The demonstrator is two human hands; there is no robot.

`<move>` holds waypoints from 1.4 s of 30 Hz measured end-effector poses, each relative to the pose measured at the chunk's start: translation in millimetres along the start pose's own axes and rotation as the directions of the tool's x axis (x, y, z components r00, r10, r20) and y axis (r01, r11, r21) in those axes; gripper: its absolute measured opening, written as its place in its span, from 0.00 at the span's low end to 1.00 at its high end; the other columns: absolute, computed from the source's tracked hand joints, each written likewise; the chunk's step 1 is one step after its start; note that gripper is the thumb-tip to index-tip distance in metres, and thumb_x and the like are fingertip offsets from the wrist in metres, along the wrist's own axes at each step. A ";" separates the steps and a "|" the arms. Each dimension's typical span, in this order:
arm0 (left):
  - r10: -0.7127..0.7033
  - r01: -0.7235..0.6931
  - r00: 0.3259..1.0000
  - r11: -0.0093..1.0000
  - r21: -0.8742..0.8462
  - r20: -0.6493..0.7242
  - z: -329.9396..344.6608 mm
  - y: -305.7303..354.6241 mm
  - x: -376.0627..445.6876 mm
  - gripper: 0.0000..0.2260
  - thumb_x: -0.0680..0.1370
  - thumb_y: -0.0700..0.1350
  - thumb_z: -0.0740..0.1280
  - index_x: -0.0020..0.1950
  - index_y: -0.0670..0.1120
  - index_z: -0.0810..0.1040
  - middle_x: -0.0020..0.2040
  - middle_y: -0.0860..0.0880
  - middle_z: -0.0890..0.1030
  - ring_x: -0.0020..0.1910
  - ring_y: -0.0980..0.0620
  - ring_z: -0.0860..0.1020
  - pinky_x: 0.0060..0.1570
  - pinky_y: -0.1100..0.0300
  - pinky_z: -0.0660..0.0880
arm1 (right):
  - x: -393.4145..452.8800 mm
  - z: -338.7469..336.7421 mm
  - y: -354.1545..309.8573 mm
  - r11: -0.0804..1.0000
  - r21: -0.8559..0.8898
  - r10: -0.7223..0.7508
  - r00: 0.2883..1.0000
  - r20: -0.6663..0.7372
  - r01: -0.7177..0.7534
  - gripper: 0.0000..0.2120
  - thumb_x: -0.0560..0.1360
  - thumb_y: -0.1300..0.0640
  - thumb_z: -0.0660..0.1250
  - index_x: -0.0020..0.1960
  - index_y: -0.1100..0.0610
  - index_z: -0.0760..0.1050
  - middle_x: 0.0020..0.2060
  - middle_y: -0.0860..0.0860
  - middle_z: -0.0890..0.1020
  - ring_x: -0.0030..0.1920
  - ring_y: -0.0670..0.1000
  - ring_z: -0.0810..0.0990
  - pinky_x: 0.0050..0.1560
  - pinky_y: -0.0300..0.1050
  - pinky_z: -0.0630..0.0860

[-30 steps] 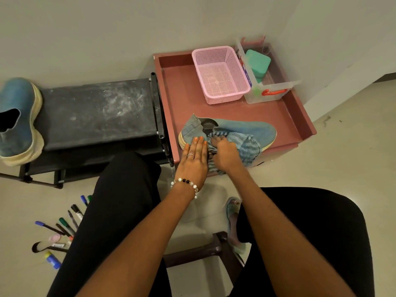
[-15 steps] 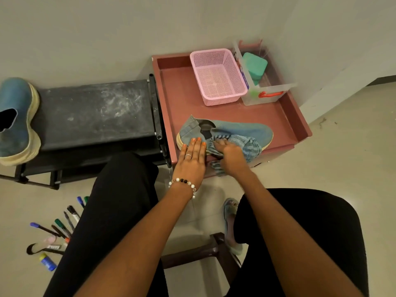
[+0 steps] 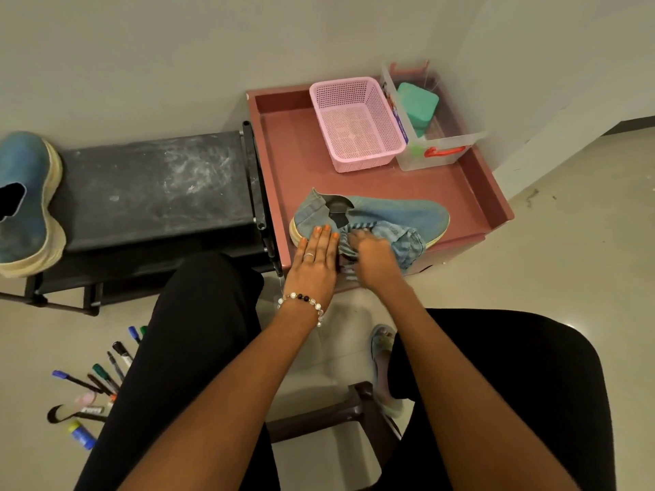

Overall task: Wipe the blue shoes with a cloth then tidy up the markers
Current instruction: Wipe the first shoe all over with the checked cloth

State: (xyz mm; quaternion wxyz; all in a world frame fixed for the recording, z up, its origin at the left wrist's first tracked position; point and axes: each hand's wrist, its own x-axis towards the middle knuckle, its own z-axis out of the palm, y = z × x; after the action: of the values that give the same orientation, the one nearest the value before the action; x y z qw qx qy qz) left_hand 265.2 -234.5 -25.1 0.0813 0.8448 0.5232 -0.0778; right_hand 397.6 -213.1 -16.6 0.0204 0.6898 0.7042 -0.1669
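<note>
A blue shoe [image 3: 400, 214] lies on its side at the front of the reddish tray table [image 3: 471, 193], toe pointing right. My left hand [image 3: 313, 262] presses flat on its heel end, fingers straight. My right hand [image 3: 375, 258] grips a blue striped cloth [image 3: 404, 242] against the shoe's near side. A second blue shoe [image 3: 24, 203] stands at the left end of the black bench [image 3: 156, 186]. Several markers [image 3: 102, 377] lie scattered on the floor at the lower left, partly hidden by my left leg.
A pink basket [image 3: 358, 125] and a clear box [image 3: 439, 150] holding a green block [image 3: 418, 101] stand at the back of the tray. A dark stool [image 3: 340, 416] is under me. A blue glue stick [image 3: 82, 435] lies by the markers.
My right hand has slid the cloth left along the shoe toward the heel. The left hand stays pressed on the heel. The view has shifted slightly.
</note>
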 end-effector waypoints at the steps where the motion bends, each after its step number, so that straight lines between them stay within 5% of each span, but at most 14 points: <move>1: 0.007 -0.007 1.000 1.000 0.013 0.004 0.7 -0.4 0.1 0.27 0.77 0.38 0.40 0.76 0.39 0.35 0.77 0.40 0.37 0.76 0.43 0.38 0.75 0.48 0.40 | -5.5 -1.6 14.8 0.999 0.014 -0.038 0.999 0.030 0.038 0.27 0.73 0.64 0.67 0.71 0.58 0.67 0.67 0.56 0.72 0.65 0.57 0.71 0.66 0.46 0.66; 4: 0.014 -0.015 1.000 0.999 0.035 0.017 4.5 -1.0 0.7 0.29 0.74 0.38 0.33 0.76 0.38 0.37 0.77 0.39 0.40 0.77 0.42 0.41 0.75 0.48 0.42 | -19.2 -9.9 66.4 0.998 0.032 0.046 0.998 0.046 -0.048 0.28 0.71 0.64 0.69 0.70 0.55 0.69 0.66 0.55 0.73 0.64 0.56 0.72 0.68 0.44 0.63; 7: 0.001 0.004 0.992 0.999 0.043 -0.127 9.6 0.9 5.2 0.30 0.76 0.39 0.35 0.77 0.38 0.55 0.76 0.38 0.55 0.76 0.42 0.56 0.74 0.48 0.53 | -23.9 -24.5 100.9 0.969 -0.225 0.132 0.986 0.103 -0.106 0.34 0.67 0.58 0.74 0.71 0.53 0.67 0.69 0.50 0.70 0.70 0.51 0.66 0.72 0.59 0.54; 11: 0.023 -0.021 0.999 0.998 0.063 -0.026 5.1 0.3 4.7 0.30 0.74 0.39 0.31 0.77 0.37 0.41 0.77 0.37 0.45 0.77 0.41 0.46 0.74 0.47 0.41 | -21.2 -23.1 99.7 0.900 -0.367 0.264 0.964 0.026 -0.237 0.30 0.72 0.61 0.68 0.72 0.57 0.63 0.71 0.52 0.66 0.73 0.52 0.58 0.69 0.69 0.53; 16: -0.010 0.010 1.000 0.998 0.055 0.011 0.4 5.8 5.1 0.27 0.80 0.38 0.45 0.76 0.36 0.37 0.77 0.36 0.40 0.76 0.40 0.40 0.75 0.46 0.43 | -11.9 -4.0 30.5 0.911 -0.127 0.397 0.918 0.002 -0.393 0.20 0.77 0.65 0.59 0.68 0.66 0.65 0.69 0.63 0.67 0.71 0.61 0.61 0.69 0.58 0.63; 19: -0.018 0.017 1.000 0.998 0.055 0.011 -1.9 6.8 4.6 0.28 0.81 0.39 0.48 0.76 0.37 0.37 0.77 0.36 0.40 0.76 0.40 0.40 0.75 0.46 0.42 | -11.1 4.1 2.8 0.958 0.043 0.285 0.958 -0.020 -0.284 0.19 0.75 0.67 0.60 0.65 0.66 0.69 0.65 0.62 0.71 0.66 0.61 0.67 0.65 0.51 0.66; 22: -0.009 0.009 1.000 0.999 0.043 0.004 -1.3 6.7 4.1 0.26 0.79 0.39 0.42 0.76 0.37 0.37 0.77 0.36 0.40 0.76 0.40 0.40 0.75 0.46 0.42 | -19.5 6.8 19.3 0.982 0.094 0.170 0.984 -0.049 -0.165 0.23 0.72 0.70 0.61 0.66 0.63 0.70 0.63 0.60 0.74 0.63 0.60 0.72 0.64 0.51 0.69; 28: 0.005 -0.005 1.000 0.998 0.066 -0.004 8.7 2.5 5.3 0.32 0.70 0.39 0.26 0.75 0.36 0.36 0.77 0.36 0.42 0.77 0.39 0.42 0.75 0.45 0.43 | -25.1 -11.2 87.6 0.911 -0.306 0.292 0.956 0.005 -0.277 0.34 0.68 0.56 0.73 0.70 0.58 0.65 0.68 0.53 0.69 0.70 0.54 0.65 0.69 0.69 0.49; 32: 0.017 -0.013 0.999 0.996 0.087 -0.041 10.5 2.6 6.7 0.32 0.71 0.39 0.26 0.75 0.36 0.38 0.77 0.35 0.45 0.76 0.39 0.45 0.75 0.45 0.43 | -15.3 -12.7 97.0 0.866 -0.379 0.340 0.940 -0.037 -0.328 0.28 0.74 0.61 0.65 0.72 0.62 0.61 0.71 0.56 0.66 0.74 0.56 0.57 0.69 0.70 0.51; 37: -0.009 0.021 0.994 0.994 0.111 -0.107 10.4 7.6 4.9 0.32 0.72 0.38 0.30 0.76 0.36 0.45 0.77 0.35 0.50 0.76 0.38 0.49 0.72 0.45 0.43 | -12.8 -3.5 46.6 0.879 -0.173 0.450 0.893 -0.013 -0.445 0.24 0.77 0.66 0.58 0.71 0.69 0.60 0.71 0.65 0.63 0.73 0.63 0.57 0.71 0.62 0.58; 42: -0.028 0.028 1.000 0.998 0.064 -0.004 2.3 9.4 5.0 0.26 0.81 0.39 0.45 0.76 0.37 0.38 0.77 0.36 0.42 0.76 0.38 0.41 0.73 0.46 0.38 | -7.4 9.3 -0.2 0.952 0.016 0.307 0.951 -0.017 -0.307 0.20 0.75 0.65 0.62 0.66 0.68 0.67 0.66 0.63 0.70 0.67 0.62 0.66 0.66 0.53 0.65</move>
State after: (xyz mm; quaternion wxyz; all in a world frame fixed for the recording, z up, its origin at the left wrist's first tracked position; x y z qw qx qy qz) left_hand 275.7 -234.8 -27.9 0.0526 0.8397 0.5322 -0.0944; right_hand 395.8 -222.7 -23.5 0.0349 0.7926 0.5874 -0.1594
